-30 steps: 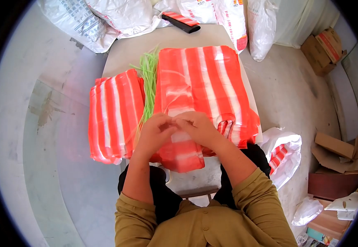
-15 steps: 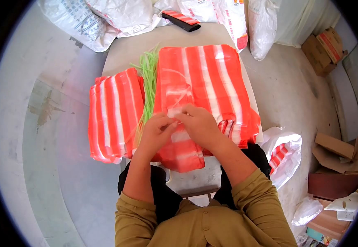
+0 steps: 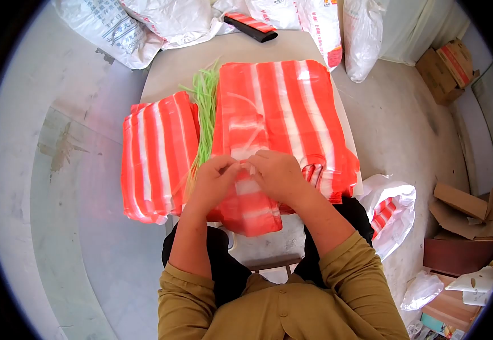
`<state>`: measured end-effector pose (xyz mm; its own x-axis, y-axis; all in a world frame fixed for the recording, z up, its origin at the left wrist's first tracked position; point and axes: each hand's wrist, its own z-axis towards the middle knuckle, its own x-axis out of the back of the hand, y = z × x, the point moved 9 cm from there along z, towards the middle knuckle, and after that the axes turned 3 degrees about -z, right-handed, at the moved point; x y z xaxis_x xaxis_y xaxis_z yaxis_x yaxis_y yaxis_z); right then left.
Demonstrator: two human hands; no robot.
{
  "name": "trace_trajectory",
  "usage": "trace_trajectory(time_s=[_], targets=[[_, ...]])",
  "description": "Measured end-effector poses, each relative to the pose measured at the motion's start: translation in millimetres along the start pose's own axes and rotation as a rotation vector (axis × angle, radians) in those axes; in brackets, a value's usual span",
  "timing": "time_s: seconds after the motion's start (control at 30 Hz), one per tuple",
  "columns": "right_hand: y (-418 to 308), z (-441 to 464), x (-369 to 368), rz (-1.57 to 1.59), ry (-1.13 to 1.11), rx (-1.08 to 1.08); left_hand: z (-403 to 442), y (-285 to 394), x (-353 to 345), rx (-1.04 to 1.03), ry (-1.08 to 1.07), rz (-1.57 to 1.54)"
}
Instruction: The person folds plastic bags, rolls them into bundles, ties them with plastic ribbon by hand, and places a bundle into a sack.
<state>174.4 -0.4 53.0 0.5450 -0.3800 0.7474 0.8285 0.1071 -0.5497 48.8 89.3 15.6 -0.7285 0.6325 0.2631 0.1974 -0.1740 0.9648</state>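
Observation:
My left hand (image 3: pixel 214 177) and my right hand (image 3: pixel 276 174) meet over the near part of a stack of folded red-and-white striped sheeting (image 3: pixel 286 107). Thumb and fingers of each hand are pinched together, close to each other. Between the fingertips shows a small piece of a thin, folded red-and-white strip (image 3: pixel 249 218), which hangs over the table's near edge below my hands; the exact pinched spot is partly hidden. Left of the stack lies a bundle of light green strings (image 3: pixel 205 107). Beyond it rests a smaller pile of striped sheeting (image 3: pixel 158 153).
The grey table (image 3: pixel 172 68) carries a black-and-striped roll (image 3: pixel 250 27) at its far edge. White woven sacks (image 3: pixel 167 22) stand behind it. On the floor at right are an open white bag (image 3: pixel 396 226) with striped material, and cardboard boxes (image 3: pixel 447 71).
My hands have drawn slightly apart and the right has lowered a little, both still pinching. The piles and green strings stay in place.

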Motion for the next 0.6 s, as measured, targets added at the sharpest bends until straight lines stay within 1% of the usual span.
trace_trajectory(time_s=[0.03, 0.13, 0.17, 0.23, 0.27, 0.37, 0.43, 0.47, 0.57, 0.6], targets=[[1.1, 0.3, 4.5, -0.005, 0.044, 0.016, 0.6, -7.6, 3.5, 0.041, 0.036, -0.035], [13.1, 1.4, 13.6, -0.102, 0.120, 0.022, 6.7, -33.7, 35.4, 0.125, 0.171, 0.069], [17.4, 1.5, 16.8, -0.147, 0.135, 0.018, 5.9, -36.6, 41.1, 0.169, 0.157, 0.145], [27.7, 1.5, 18.4, -0.186, 0.069, -0.055, 2.2, -32.3, 49.9, 0.259, 0.131, 0.296], [31.7, 1.8, 17.8, -0.205, 0.036, -0.091, 2.4, -29.5, 50.8, 0.215, 0.143, 0.367], [42.9, 2.8, 12.8, -0.028, -0.021, -0.204, 1.1, -22.0, 45.2, 0.064, 0.179, 0.539], [42.9, 2.8, 0.7, 0.444, -0.015, -0.251, -0.2, -11.9, 36.0, -0.059, 0.205, 0.601], [41.7, 3.4, -6.6, 0.681, -0.010, -0.272, -0.2, -12.0, 33.7, -0.054, 0.199, 0.617], [34.9, 3.1, -33.6, 0.986, -0.177, -0.348, 1.1, -12.8, 30.4, -0.057, 0.190, 0.648], [34.6, 3.9, -35.0, 0.884, -0.192, -0.330, 1.8, -14.5, 31.4, -0.068, 0.196, 0.647]])
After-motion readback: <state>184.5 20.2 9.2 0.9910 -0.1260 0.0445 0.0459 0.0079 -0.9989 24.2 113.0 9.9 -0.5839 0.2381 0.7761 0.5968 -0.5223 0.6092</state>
